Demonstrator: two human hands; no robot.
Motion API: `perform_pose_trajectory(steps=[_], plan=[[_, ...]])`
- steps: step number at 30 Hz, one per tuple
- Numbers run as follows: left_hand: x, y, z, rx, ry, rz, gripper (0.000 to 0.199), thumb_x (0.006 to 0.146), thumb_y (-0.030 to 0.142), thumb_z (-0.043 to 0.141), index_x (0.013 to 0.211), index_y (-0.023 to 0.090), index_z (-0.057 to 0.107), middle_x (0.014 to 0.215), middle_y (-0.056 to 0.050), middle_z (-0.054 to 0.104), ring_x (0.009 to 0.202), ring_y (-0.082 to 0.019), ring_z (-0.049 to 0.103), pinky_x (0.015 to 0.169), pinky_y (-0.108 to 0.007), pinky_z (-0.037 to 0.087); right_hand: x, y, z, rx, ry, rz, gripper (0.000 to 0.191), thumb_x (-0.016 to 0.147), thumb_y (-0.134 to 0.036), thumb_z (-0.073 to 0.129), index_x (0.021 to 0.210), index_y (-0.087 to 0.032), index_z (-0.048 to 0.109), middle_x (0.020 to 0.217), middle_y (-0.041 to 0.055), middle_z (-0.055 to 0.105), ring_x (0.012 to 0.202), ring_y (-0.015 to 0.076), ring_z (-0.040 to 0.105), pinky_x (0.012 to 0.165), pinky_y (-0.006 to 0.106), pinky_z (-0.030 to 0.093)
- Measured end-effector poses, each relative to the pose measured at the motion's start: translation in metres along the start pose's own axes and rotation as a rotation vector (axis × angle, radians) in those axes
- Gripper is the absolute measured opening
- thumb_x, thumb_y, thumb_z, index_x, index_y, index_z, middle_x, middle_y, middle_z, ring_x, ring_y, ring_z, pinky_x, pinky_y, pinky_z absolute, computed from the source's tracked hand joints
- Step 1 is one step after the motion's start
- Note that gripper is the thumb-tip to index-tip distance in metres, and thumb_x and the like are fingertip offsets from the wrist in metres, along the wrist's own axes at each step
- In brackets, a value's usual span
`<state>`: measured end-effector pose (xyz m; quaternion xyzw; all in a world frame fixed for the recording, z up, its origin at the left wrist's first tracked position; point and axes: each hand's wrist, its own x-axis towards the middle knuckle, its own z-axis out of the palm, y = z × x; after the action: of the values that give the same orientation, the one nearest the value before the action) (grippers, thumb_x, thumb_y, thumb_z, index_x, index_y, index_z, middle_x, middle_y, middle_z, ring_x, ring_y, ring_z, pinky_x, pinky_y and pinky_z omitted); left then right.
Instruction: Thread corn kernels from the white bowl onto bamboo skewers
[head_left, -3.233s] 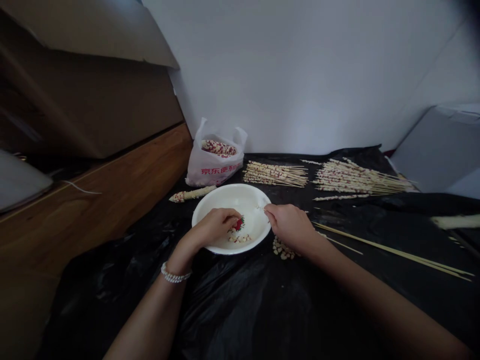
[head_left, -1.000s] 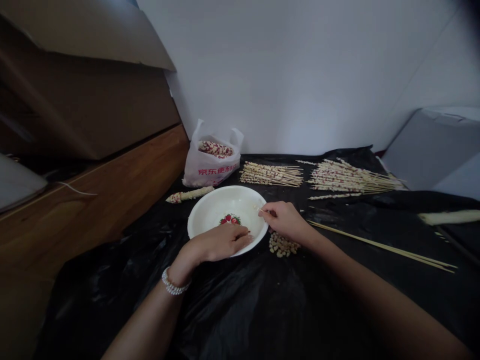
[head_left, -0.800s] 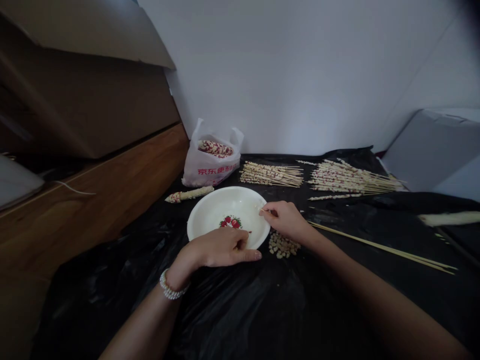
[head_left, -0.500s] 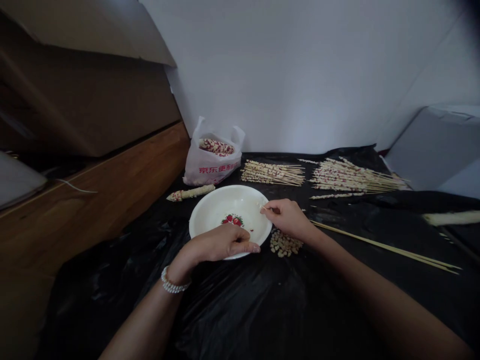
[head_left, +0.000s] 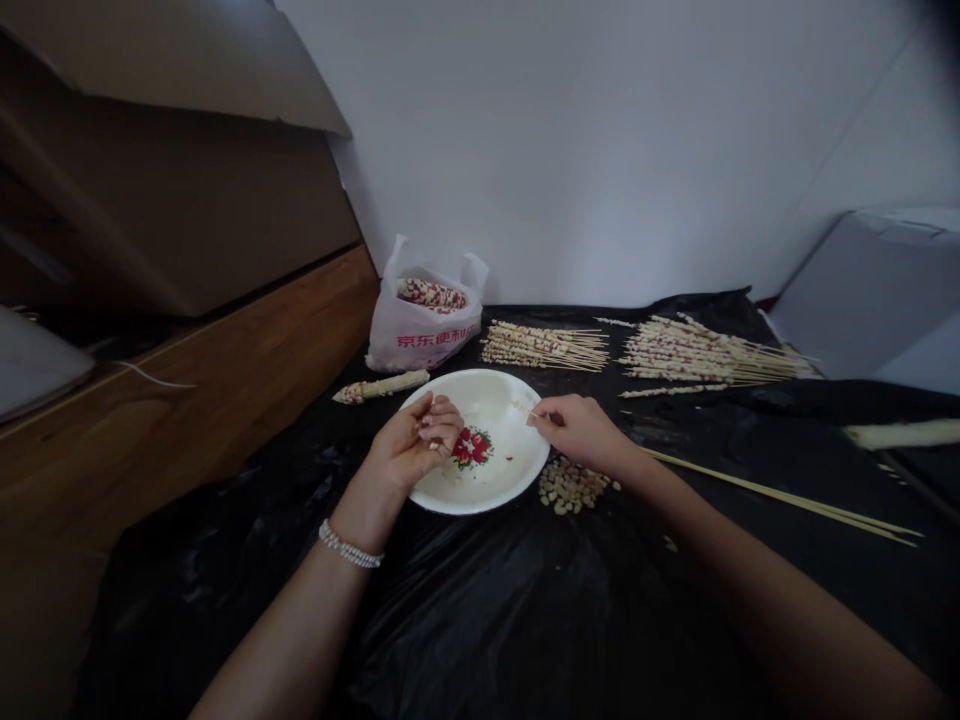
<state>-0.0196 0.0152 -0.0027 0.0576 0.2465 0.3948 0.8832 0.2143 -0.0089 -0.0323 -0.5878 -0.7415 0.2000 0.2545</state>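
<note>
Over the left side of a white bowl [head_left: 517,470] with a red flower print, my left hand [head_left: 412,440] is turned palm up. Its fingers are curled round a few pale corn kernels [head_left: 435,445]. My right hand [head_left: 577,428] pinches a thin bamboo skewer [head_left: 531,412] above the bowl's right rim. A pale bit or two shows near the skewer's tip, too small to make out well. Just below my right hand lies a pile of loose corn kernels [head_left: 571,488] on black plastic sheeting [head_left: 510,620].
A white plastic bag [head_left: 420,340] of speckled corn cobs [head_left: 432,294] stands behind the bowl. One partly stripped cob [head_left: 381,387] lies to its left. Skewers threaded with kernels lie in two bundles, a smaller [head_left: 544,345] and a larger [head_left: 697,350]. Bare skewers [head_left: 780,492] rest at right.
My left hand has turned from palm down to palm up and moved left and upward, showing kernels in its fingers. The bowl has shifted slightly right. My right hand stays almost in place.
</note>
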Motion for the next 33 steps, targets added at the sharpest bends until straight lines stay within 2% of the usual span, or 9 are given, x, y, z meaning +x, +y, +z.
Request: perform_pose_trajectory(steps=[4,7,9,12,16,20,25,29,33], plan=[[0.007,-0.001,0.000,-0.144,0.159,0.057,0.017,0.094,0.017,0.032,0.088,0.014,0.047,0.069,-0.002,0.051,0.052,-0.008,0.053,0.042,-0.016,0.047,0.000,-0.001,-0.001,-0.038,-0.026,-0.024,0.027,0.082,-0.030,0.045,0.082,-0.021,0.070,0.071,0.0013,0.066,0.060,0.0113,0.052,0.058,0.023,0.031],[0.011,-0.003,0.000,-0.106,0.275,0.089,0.017,0.092,0.013,0.033,0.099,0.013,0.049,0.082,-0.008,0.059,0.068,-0.013,0.063,0.055,-0.023,0.056,-0.001,-0.003,-0.003,-0.076,-0.042,-0.036,0.027,0.084,-0.030,0.044,0.079,-0.021,0.070,0.072,0.0025,0.067,0.062,0.0122,0.054,0.059,0.024,0.031],[0.012,-0.005,0.000,-0.067,0.309,0.076,0.018,0.089,0.008,0.037,0.100,0.012,0.051,0.091,-0.011,0.061,0.079,-0.017,0.065,0.062,-0.028,0.057,-0.003,-0.006,-0.006,-0.104,-0.043,-0.036,0.028,0.085,-0.031,0.044,0.076,-0.021,0.069,0.072,0.0034,0.067,0.064,0.0131,0.055,0.060,0.025,0.032],[0.013,-0.008,-0.001,-0.021,0.296,0.068,0.019,0.087,0.007,0.040,0.100,0.011,0.053,0.097,-0.014,0.062,0.087,-0.022,0.066,0.067,-0.033,0.058,-0.007,-0.013,-0.012,-0.143,-0.015,-0.022,0.028,0.087,-0.032,0.043,0.084,-0.022,0.069,0.077,0.0054,0.068,0.069,0.0155,0.057,0.063,0.026,0.032],[0.011,-0.012,-0.002,0.056,0.209,0.036,0.024,0.088,0.016,0.042,0.107,0.006,0.054,0.098,-0.016,0.063,0.095,-0.025,0.065,0.073,-0.036,0.057,-0.013,-0.027,-0.019,-0.157,0.038,-0.014,0.030,0.090,-0.034,0.039,0.102,-0.022,0.063,0.085,0.0072,0.067,0.076,0.0174,0.058,0.065,0.027,0.034],[0.008,-0.015,0.001,0.141,0.150,0.006,0.031,0.089,0.014,0.039,0.115,0.004,0.052,0.100,-0.017,0.064,0.096,-0.024,0.065,0.077,-0.035,0.057,-0.019,-0.041,-0.018,-0.139,0.036,-0.025,0.029,0.092,-0.032,0.034,0.110,-0.021,0.054,0.082,0.0059,0.066,0.070,0.0160,0.058,0.063,0.027,0.033],[0.004,-0.020,0.010,0.168,0.160,0.011,0.034,0.088,0.001,0.034,0.113,0.009,0.056,0.096,-0.012,0.069,0.087,-0.016,0.068,0.073,-0.025,0.058,-0.023,-0.050,-0.016,-0.078,-0.006,-0.051,0.024,0.092,-0.031,0.033,0.102,-0.022,0.052,0.074,0.0029,0.063,0.063,0.0137,0.055,0.059,0.026,0.031],[0.004,-0.021,0.013,0.103,0.193,0.078,0.034,0.089,0.001,0.034,0.113,0.012,0.056,0.093,-0.008,0.069,0.082,-0.014,0.069,0.067,-0.022,0.058,-0.024,-0.053,-0.018,-0.074,-0.015,-0.097,0.025,0.092,-0.033,0.034,0.095,-0.023,0.056,0.070,0.0020,0.061,0.060,0.0123,0.052,0.058,0.025,0.031],[0.004,-0.022,0.012,0.137,0.197,0.086,0.030,0.089,0.001,0.037,0.109,0.011,0.058,0.092,-0.007,0.068,0.074,-0.011,0.068,0.067,-0.020,0.057,-0.025,-0.056,-0.021,-0.083,-0.030,-0.142,0.025,0.091,-0.030,0.037,0.087,-0.023,0.061,0.072,0.0017,0.063,0.061,0.0118,0.053,0.061,0.025,0.033]])
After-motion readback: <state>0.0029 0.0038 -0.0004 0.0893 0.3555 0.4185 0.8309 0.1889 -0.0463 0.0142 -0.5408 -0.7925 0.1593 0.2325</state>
